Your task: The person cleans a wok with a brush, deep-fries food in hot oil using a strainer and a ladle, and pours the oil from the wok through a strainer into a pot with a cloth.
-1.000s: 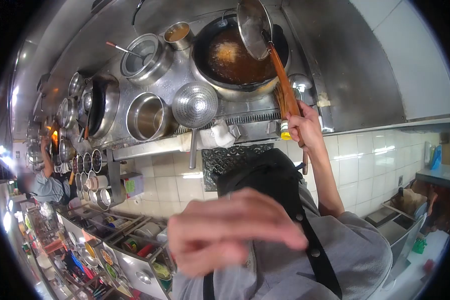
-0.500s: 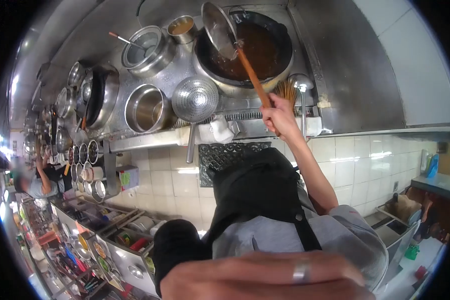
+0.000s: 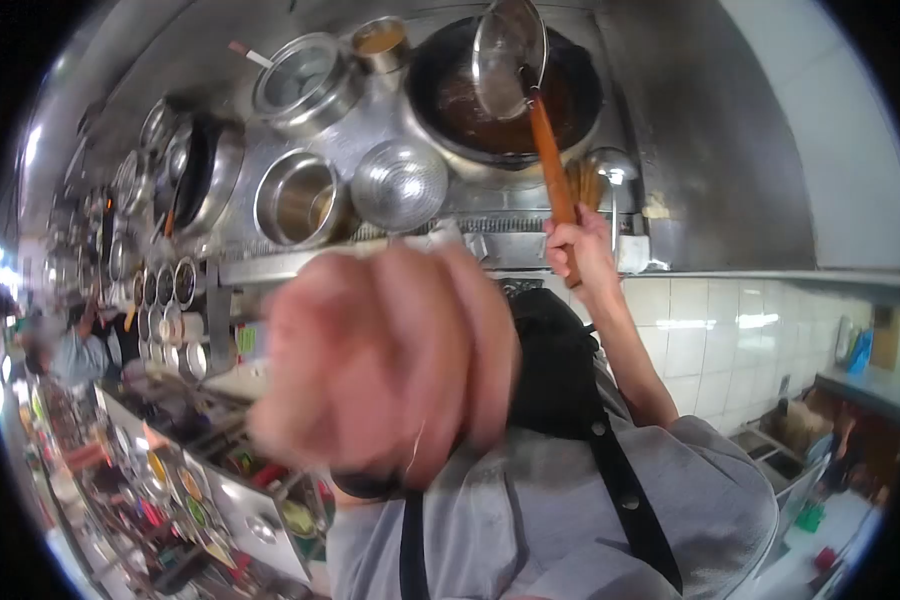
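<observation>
My right hand (image 3: 583, 250) is wrapped round the wooden handle of a round mesh skimmer (image 3: 510, 60). The skimmer's head is tilted over a black wok (image 3: 425, 125) with brown liquid inside. Large and blurred close to the camera, my left hand (image 3: 380, 360) has its fingers curled in; what they hold, if anything, is hidden. Just past that hand, on the stove top, is a perforated metal strainer (image 3: 400, 185), its handle hidden. A bamboo brush (image 3: 585, 183) and a metal ladle (image 3: 615, 165) stand beside the wok, near my right hand.
Left of the strainer is a steel pot (image 3: 295, 200). A lidless pot with a utensil (image 3: 305, 85) and a small metal container (image 3: 380, 42) stand behind. Round seasoning containers (image 3: 183, 283) hang at the stove's left end. Another person (image 3: 75, 350) works at far left.
My left hand has moved from the bottom edge up in front of the stove, its fingers now curled. In view, the skimmer and my right hand have shifted right.
</observation>
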`<state>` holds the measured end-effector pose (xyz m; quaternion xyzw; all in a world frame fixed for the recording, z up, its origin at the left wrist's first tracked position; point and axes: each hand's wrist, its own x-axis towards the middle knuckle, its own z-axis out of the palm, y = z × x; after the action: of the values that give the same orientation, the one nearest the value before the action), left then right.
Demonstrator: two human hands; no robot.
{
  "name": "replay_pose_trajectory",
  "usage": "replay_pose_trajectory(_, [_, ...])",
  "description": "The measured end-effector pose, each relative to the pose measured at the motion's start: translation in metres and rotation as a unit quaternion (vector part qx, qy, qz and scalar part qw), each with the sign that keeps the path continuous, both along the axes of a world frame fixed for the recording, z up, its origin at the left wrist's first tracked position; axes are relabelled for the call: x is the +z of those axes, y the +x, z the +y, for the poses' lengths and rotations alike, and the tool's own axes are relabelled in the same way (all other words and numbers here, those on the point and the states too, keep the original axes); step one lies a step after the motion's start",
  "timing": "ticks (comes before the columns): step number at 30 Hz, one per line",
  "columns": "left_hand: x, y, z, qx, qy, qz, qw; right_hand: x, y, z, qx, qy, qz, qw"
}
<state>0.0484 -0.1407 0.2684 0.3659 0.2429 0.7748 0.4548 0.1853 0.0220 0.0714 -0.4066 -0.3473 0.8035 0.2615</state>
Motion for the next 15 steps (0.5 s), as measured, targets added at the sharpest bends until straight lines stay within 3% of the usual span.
replay_pose_trajectory(2, [-0.049, 0.004, 0.021, 0.071, -0.176, 0.095, 0.977, 0.016, 0.002, -0.012, -0.032, -0.043, 0.068, 0.996])
replay_pose_trajectory(4, [-0.106, 0.016, 0.046, 0.091, -0.363, 0.214, 0.902, 0.032, -0.003, -0.030, -0.057, -0.063, 0.098, 0.992])
replay_pose_trajectory(6, [-0.132, 0.023, 0.060, -0.015, -0.471, 0.075, 0.879, 0.043, -0.004, -0.043, -0.051, -0.073, 0.129, 0.988])
replay_pose_trajectory(9, [-0.159, 0.012, 0.080, -0.146, -0.432, -0.004, 0.890, 0.031, 0.005, -0.059, -0.027, -0.086, 0.216, 0.972])
replay_pose_trajectory(11, [-0.166, 0.014, 0.089, -0.155, -0.358, 0.005, 0.921, 0.032, 0.009, -0.062, -0.013, -0.093, 0.232, 0.968])
replay_pose_trajectory(12, [-0.168, 0.014, 0.086, -0.151, -0.357, 0.002, 0.922, 0.018, 0.015, -0.058, 0.051, -0.036, 0.233, 0.971])
replay_pose_trajectory(15, [-0.165, 0.004, 0.077, -0.047, -0.346, 0.143, 0.926, -0.021, 0.038, -0.040, 0.249, 0.034, 0.164, 0.954])
